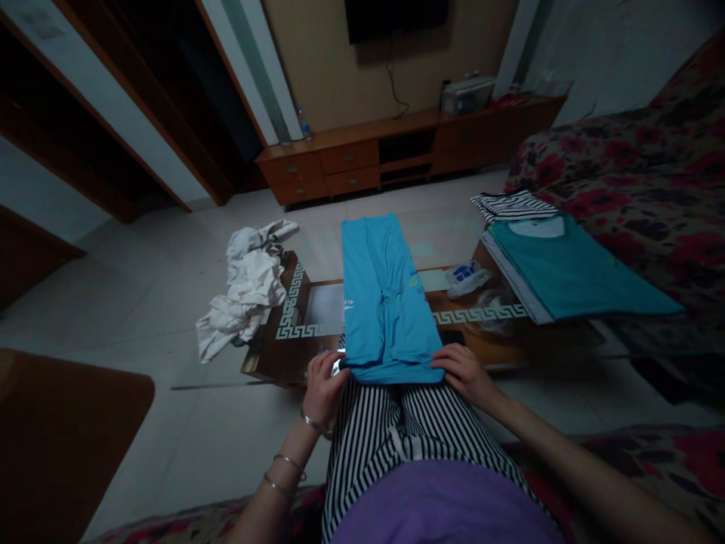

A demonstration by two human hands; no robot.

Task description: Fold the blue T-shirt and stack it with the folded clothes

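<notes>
Hands [322, 389] on blue shirt [385, 295], edge partly hidden

Head-worn view, facing forward and steeply down, from directly above the person's purple-clad torso [442, 506]. Very close to the bare left hand [322, 389] and bare right hand [464, 374], nearer still to the glass-topped, wood-framed coffee table [272, 355], and far from the long brown wooden cabinet [351, 159] across the room.

No words can be read; the small print on the blue T-shirt [382, 302] is too tiny to make out.
</notes>
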